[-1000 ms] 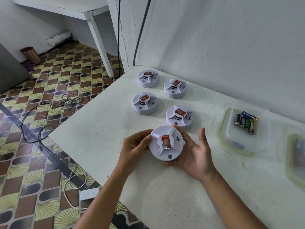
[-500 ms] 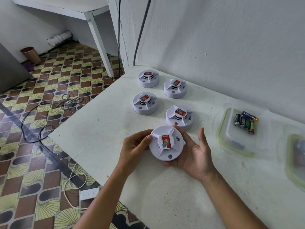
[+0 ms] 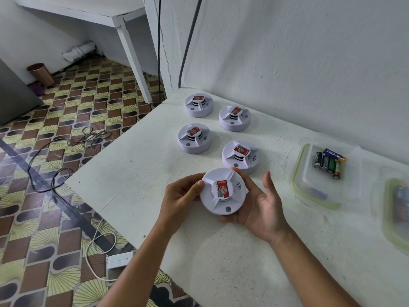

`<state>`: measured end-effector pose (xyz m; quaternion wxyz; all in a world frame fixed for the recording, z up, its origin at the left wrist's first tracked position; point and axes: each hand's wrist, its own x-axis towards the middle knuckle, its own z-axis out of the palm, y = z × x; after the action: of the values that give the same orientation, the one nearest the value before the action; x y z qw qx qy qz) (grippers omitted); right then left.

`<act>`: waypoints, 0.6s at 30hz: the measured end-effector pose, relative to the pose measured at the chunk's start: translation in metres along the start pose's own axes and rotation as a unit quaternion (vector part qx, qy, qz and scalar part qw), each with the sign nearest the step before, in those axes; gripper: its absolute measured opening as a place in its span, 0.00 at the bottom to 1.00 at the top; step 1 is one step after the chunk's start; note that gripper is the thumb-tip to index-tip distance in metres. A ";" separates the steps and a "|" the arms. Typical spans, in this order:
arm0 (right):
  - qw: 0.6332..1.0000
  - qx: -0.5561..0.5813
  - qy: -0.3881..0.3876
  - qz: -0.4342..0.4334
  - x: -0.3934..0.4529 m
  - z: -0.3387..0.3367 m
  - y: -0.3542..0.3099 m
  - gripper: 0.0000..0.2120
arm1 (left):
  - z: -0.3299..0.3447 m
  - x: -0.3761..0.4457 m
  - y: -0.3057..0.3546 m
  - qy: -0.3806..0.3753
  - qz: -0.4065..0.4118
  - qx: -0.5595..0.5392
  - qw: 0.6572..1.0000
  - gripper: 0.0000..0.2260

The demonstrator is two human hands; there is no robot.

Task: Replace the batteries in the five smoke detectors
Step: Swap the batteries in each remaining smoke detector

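A white round smoke detector (image 3: 223, 191) with a red label is held just above the white table (image 3: 137, 173). My left hand (image 3: 181, 196) grips its left rim with curled fingers and thumb. My right hand (image 3: 259, 207) cups it from below and the right, fingers curled under, thumb raised free. Several more white detectors stand on the table beyond: one (image 3: 240, 156) right behind the held one, one (image 3: 194, 138) to its left, one (image 3: 234, 117) and one (image 3: 198, 104) near the wall. A clear container (image 3: 309, 191) at right holds several batteries (image 3: 328, 162).
A second clear container (image 3: 396, 213) lies at the far right edge. The wall runs close behind the table. Left of the table the patterned floor carries cables (image 3: 51, 176) and a white power strip (image 3: 119, 261). A white table leg (image 3: 132, 63) stands farther back.
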<state>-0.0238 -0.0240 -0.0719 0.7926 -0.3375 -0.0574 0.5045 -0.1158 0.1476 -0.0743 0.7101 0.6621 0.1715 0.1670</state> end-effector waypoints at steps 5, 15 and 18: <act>1.000 0.003 -0.003 -0.002 -0.001 0.000 0.000 0.45 | 0.000 0.000 0.000 0.003 0.001 0.002 1.000 0.13; 1.000 0.000 -0.002 -0.004 -0.001 0.000 0.000 0.45 | 0.001 0.000 0.001 0.006 0.003 0.002 1.000 0.14; 1.000 0.000 -0.001 -0.002 -0.001 -0.001 0.000 0.45 | 0.001 0.000 0.000 0.004 0.004 0.003 1.000 0.14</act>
<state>-0.0237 -0.0250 -0.0719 0.7938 -0.3366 -0.0588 0.5031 -0.1158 0.1467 -0.0739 0.7065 0.6645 0.1723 0.1719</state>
